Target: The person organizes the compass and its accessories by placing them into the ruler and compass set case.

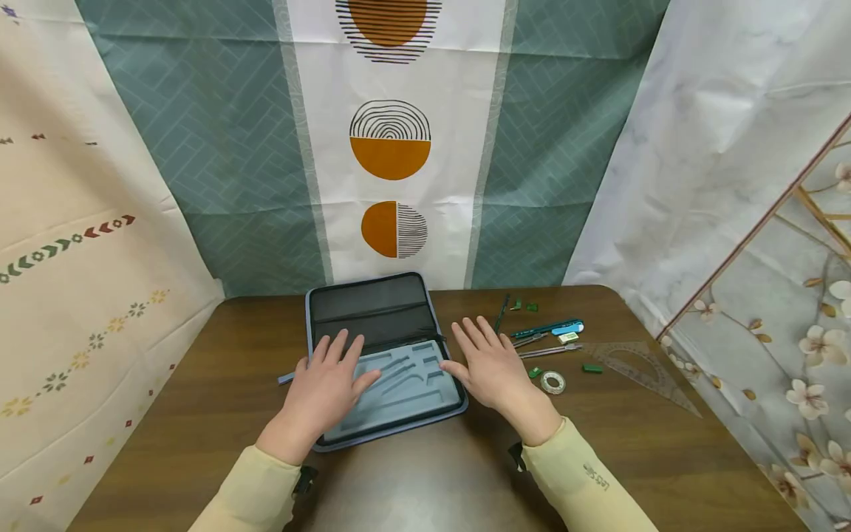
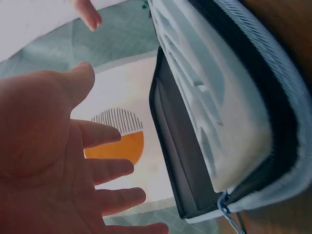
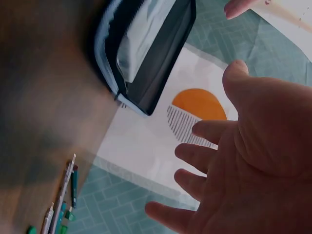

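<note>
An open zip case (image 1: 388, 439) lies on the table, its pale blue moulded tray (image 1: 372, 415) showing shaped hollows and its dark mesh lid (image 1: 372, 303) laid back. Above the case's left part hovers my left hand (image 1: 326, 391), fingers spread and straight. My right hand (image 1: 495, 369) is held just right of the case, likewise with fingers extended. Neither hand holds anything. Both wrist views show a bare palm, apart from the case; the left palm (image 2: 44, 141) is nearer to it.
Right of my right hand lie a metal compass (image 1: 552, 352), dark green pens (image 1: 535, 330), a light blue piece (image 1: 567, 327), a white eraser (image 1: 568, 338), a round white ring (image 1: 552, 381), a green block (image 1: 592, 368) and a transparent protractor triangle (image 1: 641, 366). A pencil (image 1: 501, 314) and small green pieces (image 1: 532, 307) lie behind.
</note>
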{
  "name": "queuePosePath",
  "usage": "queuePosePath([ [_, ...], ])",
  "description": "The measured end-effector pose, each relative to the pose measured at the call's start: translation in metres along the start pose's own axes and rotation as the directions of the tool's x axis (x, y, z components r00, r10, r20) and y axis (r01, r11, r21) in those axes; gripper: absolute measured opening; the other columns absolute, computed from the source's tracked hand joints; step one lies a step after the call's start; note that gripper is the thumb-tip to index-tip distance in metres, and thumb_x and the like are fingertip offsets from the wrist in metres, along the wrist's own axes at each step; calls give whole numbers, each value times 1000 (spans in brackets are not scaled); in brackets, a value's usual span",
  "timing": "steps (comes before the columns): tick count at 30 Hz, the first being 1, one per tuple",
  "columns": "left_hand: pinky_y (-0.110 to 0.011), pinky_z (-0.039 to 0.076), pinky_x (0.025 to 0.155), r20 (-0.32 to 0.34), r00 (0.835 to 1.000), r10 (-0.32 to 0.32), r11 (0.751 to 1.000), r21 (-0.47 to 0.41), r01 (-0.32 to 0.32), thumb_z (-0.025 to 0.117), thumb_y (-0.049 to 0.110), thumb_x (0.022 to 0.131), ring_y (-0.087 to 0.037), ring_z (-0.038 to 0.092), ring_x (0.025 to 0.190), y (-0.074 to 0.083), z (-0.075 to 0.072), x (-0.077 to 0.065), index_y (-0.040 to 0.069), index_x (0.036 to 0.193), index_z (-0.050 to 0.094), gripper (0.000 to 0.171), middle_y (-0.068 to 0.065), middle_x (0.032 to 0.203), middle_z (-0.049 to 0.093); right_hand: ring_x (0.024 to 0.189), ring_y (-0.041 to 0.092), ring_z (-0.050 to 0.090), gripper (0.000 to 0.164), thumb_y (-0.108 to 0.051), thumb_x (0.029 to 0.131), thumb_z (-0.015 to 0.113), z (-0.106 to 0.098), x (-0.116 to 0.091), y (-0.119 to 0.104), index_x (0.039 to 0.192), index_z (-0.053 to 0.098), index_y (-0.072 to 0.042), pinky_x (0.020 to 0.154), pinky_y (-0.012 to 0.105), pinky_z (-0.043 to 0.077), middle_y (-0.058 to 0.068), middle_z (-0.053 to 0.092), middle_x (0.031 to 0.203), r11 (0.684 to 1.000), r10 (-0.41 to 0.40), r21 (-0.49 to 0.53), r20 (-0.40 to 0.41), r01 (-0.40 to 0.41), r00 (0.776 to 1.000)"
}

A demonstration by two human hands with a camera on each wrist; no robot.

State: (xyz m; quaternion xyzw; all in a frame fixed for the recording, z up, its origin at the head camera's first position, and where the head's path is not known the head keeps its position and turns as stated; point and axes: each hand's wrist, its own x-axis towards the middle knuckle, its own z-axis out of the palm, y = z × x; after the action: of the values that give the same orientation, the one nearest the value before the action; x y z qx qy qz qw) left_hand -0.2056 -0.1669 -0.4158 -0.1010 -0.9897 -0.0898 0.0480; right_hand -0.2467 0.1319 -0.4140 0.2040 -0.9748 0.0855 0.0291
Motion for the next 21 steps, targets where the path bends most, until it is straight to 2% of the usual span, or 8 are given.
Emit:
queuePosePath([
  [7, -76, 34, 118, 51, 999, -5, 999, -46, 8, 57, 54, 113, -54, 28, 160, -5, 7, -3, 7, 170, 40, 76, -26, 176, 30, 168, 36, 19, 77, -57, 114, 51, 9, -2, 1, 174, 34, -12, 128, 66, 25, 13, 30, 180, 1000, 12, 22, 67, -13, 998],
  [16, -76, 36, 116, 51, 999, -20, 998, -60, 23, 57, 54, 113, -55, 31, 158, -8, 14, -10, 6, 169, 42, 75, -27, 175, 32, 166, 38, 24, 77, -57, 113, 52, 13, -1, 0, 173, 36, -11, 127, 67, 28, 15, 31, 179, 998, -19, 59, 87, 13, 996],
  [21, -77, 37, 115, 40, 999, -33, 996, -81, 36, 58, 52, 113, -57, 33, 156, -9, 12, -14, 4, 169, 41, 76, -29, 173, 34, 161, 40, 35, 76, -55, 113, 54, 15, -2, -4, 172, 37, -10, 125, 63, 35, 18, 34, 177, 995, -46, 90, 109, 36, 993],
])
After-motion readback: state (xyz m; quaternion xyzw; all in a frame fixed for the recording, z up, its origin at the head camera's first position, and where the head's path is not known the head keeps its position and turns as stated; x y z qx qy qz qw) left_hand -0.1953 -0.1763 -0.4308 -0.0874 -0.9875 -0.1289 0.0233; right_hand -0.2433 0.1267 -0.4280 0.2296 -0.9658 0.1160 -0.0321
